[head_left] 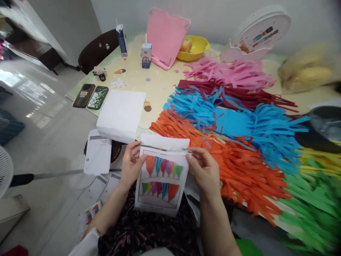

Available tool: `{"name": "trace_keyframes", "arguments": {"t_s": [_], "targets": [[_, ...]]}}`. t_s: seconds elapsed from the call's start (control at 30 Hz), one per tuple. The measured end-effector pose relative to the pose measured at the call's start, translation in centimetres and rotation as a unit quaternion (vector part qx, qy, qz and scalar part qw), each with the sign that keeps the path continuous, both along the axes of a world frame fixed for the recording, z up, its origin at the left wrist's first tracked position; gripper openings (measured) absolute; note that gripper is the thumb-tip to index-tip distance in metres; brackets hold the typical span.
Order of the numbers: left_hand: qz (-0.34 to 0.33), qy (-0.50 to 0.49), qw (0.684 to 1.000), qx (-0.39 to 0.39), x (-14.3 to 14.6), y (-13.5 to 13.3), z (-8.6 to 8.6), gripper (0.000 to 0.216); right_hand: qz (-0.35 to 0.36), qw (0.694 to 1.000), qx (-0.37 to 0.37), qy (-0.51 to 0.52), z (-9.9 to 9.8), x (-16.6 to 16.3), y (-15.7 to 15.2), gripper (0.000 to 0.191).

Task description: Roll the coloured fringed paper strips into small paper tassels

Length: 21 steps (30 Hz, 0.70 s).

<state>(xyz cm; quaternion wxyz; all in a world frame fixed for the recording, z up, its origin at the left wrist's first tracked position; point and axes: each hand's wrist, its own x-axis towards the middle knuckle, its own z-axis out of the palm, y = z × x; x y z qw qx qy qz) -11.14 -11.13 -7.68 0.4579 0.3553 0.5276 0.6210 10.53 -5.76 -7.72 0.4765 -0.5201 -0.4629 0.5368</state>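
Above my lap I hold a flat packet (160, 177) printed with rows of coloured tassels. My left hand (132, 163) pinches its upper left edge, and my right hand (204, 170) grips the upper right corner. A white flap with a dark strip runs across the top between my hands; what the packet contains is hidden. Just beyond it, a white sheet or bag (121, 113) lies at the table edge. Right of my hands spread bundles of fringed strips: orange (231, 167), blue (233, 121), dark red (239, 95), pink (229, 73) and green (314, 202).
Two phones (97, 97) lie at the table's left corner. Drink cartons (146, 56), a pink tablet case (166, 39), a yellow bowl (195, 48) with fruit and a pink-white box (255, 35) stand behind. White packets (98, 153) rest at lower left, near a fan (5, 172).
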Motion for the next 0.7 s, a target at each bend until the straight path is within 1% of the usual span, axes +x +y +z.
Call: {"name": "trace_keyframes", "arguments": {"t_s": [0.17, 0.33, 0.47, 0.7], "targets": [[-0.003, 0.047, 0.999, 0.007, -0.4, 0.2, 0.1, 0.037, 0.013, 1.000, -0.005, -0.004, 0.3, 0.1, -0.1, 0.023], [-0.010, 0.069, 0.998, -0.002, -0.7, 0.3, 0.6, 0.024, 0.033, 0.999, -0.009, 0.004, 0.3, 0.4, -0.1, 0.023], [0.000, 0.094, 0.995, -0.021, -1.0, 0.3, 1.2, 0.025, 0.053, 0.999, -0.009, 0.006, 0.5, 0.6, -0.3, 0.023], [-0.010, 0.093, 0.995, -0.046, -1.8, 0.1, 1.7, 0.025, 0.045, 0.999, -0.007, -0.009, 0.8, 1.0, -0.7, 0.024]]}}
